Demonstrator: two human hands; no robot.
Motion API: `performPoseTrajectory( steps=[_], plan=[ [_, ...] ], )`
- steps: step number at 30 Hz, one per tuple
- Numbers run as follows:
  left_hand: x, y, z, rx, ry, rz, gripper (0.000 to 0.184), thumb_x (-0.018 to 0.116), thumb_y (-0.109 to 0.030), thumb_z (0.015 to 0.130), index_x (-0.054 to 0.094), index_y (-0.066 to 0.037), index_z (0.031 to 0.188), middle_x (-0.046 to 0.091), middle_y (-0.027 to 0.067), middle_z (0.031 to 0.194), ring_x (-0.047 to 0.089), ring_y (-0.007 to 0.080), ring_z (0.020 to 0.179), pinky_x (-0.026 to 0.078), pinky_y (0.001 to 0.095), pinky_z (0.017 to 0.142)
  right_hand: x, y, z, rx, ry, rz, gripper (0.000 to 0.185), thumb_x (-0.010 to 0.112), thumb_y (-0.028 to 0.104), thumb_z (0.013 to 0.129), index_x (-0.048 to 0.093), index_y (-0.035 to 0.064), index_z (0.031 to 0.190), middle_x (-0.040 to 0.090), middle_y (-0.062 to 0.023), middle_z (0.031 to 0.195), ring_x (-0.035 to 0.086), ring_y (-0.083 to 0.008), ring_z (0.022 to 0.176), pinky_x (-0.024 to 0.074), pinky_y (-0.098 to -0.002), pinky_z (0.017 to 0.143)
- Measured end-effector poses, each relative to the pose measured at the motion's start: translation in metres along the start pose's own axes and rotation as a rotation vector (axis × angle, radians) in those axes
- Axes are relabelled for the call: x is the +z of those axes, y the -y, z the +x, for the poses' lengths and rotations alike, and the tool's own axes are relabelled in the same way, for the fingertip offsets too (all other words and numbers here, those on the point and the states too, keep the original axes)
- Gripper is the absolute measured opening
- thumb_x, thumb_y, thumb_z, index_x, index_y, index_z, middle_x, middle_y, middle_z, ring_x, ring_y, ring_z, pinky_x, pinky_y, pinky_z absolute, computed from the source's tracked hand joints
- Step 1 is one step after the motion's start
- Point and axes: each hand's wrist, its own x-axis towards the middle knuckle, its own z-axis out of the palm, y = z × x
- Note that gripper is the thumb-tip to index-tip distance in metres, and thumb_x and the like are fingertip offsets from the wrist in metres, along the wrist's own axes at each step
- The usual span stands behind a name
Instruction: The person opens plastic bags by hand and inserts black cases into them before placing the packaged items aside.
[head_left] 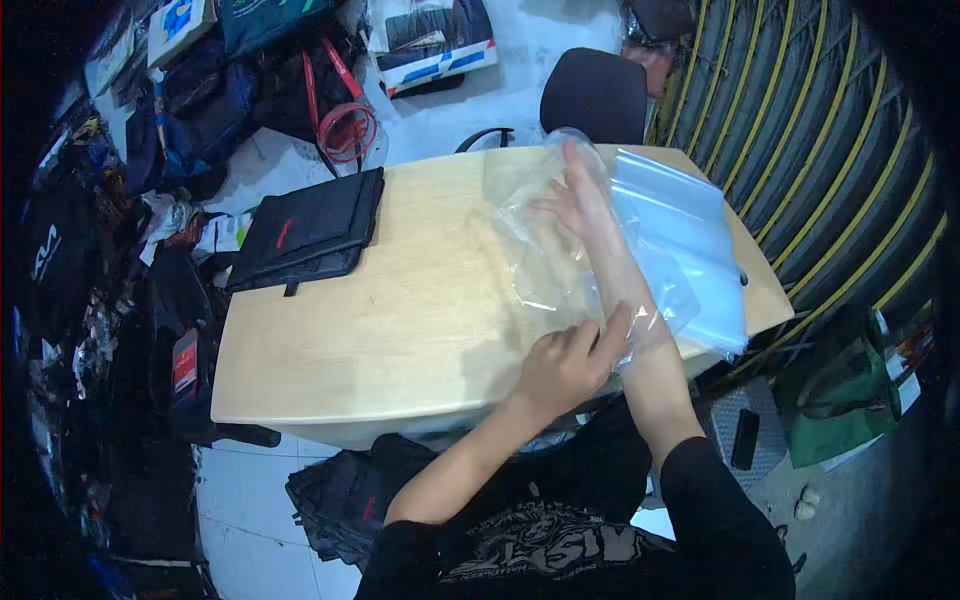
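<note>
A clear plastic bag [545,275] is pulled over my right hand [575,200] and forearm, above the right half of the table. Inside it the fingers of that hand are spread and hold nothing. At the bag's mouth, close to my right forearm, my left hand [572,362] is closed on the film's edge. Beside my right arm lies a stack of flat clear plastic bags [685,240], partly covered by the arm. Black flat cases [315,220] with a small red mark are piled at the table's left end, apart from both hands.
The light wooden table [420,330] has a rounded front edge. A dark chair back [595,95] stands behind it. Black cases [345,500] rest near my lap. Dark coils with yellow stripes [800,130] line the right side; bags and bundles crowd the left floor.
</note>
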Motion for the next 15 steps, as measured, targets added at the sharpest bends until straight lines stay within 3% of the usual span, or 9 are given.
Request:
performPoseTrajectory(
  steps=[2, 4, 6, 9, 10, 12, 15],
  plan=[
    [0.003, 0.003, -0.004, -0.034, -0.035, 0.000, 0.046, 0.064, -0.009, 0.073, 0.063, -0.004, 0.119, 0.044, 0.0024, 0.068, 0.050, 0.0139, 0.048, 0.047, 0.0273, 0.046, -0.009, -0.005, 0.025, -0.055, -0.046, -0.301, 0.098, 0.072, 0.056, 0.077, 0.022, 0.0121, 0.150, 0.019, -0.0150, 0.154, 0.017, -0.0344, 0.141, 0.0480, -0.0565, 0.089],
    [-0.008, 0.008, -0.003, -0.041, 0.006, -0.017, 0.051, 0.064, -0.009, 0.069, 0.062, -0.004, 0.120, 0.043, 0.0026, 0.067, 0.049, 0.0141, 0.049, 0.048, 0.0272, 0.047, -0.023, -0.002, 0.030, -0.044, 0.039, -0.467, 0.087, 0.071, 0.051, 0.080, 0.031, 0.0140, 0.148, 0.032, -0.0157, 0.149, 0.041, -0.0308, 0.129, 0.0501, -0.0524, 0.078],
    [-0.007, 0.015, -0.002, -0.061, -0.016, 0.030, 0.054, 0.064, -0.010, 0.068, 0.061, -0.004, 0.121, 0.043, 0.0026, 0.068, 0.050, 0.0140, 0.050, 0.048, 0.0271, 0.047, -0.035, -0.010, 0.051, -0.204, -0.095, -0.959, 0.083, 0.072, 0.044, 0.081, 0.033, 0.0097, 0.146, 0.042, -0.0154, 0.143, 0.053, -0.0319, 0.115, 0.0511, -0.0446, 0.076],
    [-0.005, 0.014, -0.001, -0.083, 0.010, 0.012, 0.057, 0.064, -0.010, 0.065, 0.061, -0.004, 0.122, 0.042, 0.0029, 0.069, 0.050, 0.0143, 0.051, 0.048, 0.0271, 0.047, -0.025, -0.023, 0.052, -0.342, -0.174, -1.028, 0.082, 0.074, 0.041, 0.079, 0.037, 0.0041, 0.142, 0.049, -0.0155, 0.136, 0.063, -0.0303, 0.099, 0.0514, -0.0419, 0.074],
    [-0.004, 0.013, -0.001, -0.073, 0.022, -0.007, 0.057, 0.064, -0.010, 0.064, 0.061, -0.005, 0.122, 0.042, 0.0029, 0.068, 0.050, 0.0144, 0.051, 0.048, 0.0271, 0.047, -0.010, -0.018, 0.041, -0.332, -0.178, -0.877, 0.085, 0.074, 0.042, 0.079, 0.035, 0.0035, 0.143, 0.047, -0.0168, 0.137, 0.061, -0.0313, 0.104, 0.0516, -0.0435, 0.077],
    [-0.001, 0.006, -0.007, -0.060, 0.008, -0.021, 0.057, 0.063, -0.008, 0.064, 0.062, -0.006, 0.122, 0.042, 0.0028, 0.068, 0.049, 0.0149, 0.050, 0.049, 0.0278, 0.048, 0.004, -0.011, 0.029, -0.265, -0.169, -0.567, 0.103, 0.070, 0.054, 0.079, 0.012, 0.0081, 0.151, 0.034, -0.0211, 0.145, 0.042, -0.0335, 0.129, 0.0451, -0.0580, 0.094],
    [-0.001, 0.006, -0.007, -0.101, -0.030, -0.045, 0.059, 0.062, -0.006, 0.063, 0.062, -0.006, 0.122, 0.042, 0.0028, 0.069, 0.050, 0.0152, 0.051, 0.049, 0.0287, 0.048, -0.014, -0.008, 0.052, -0.114, 0.059, -0.485, 0.105, 0.066, 0.058, 0.080, 0.009, 0.0052, 0.151, 0.027, -0.0201, 0.149, 0.036, -0.0347, 0.134, 0.0444, -0.0605, 0.092]
  ],
)
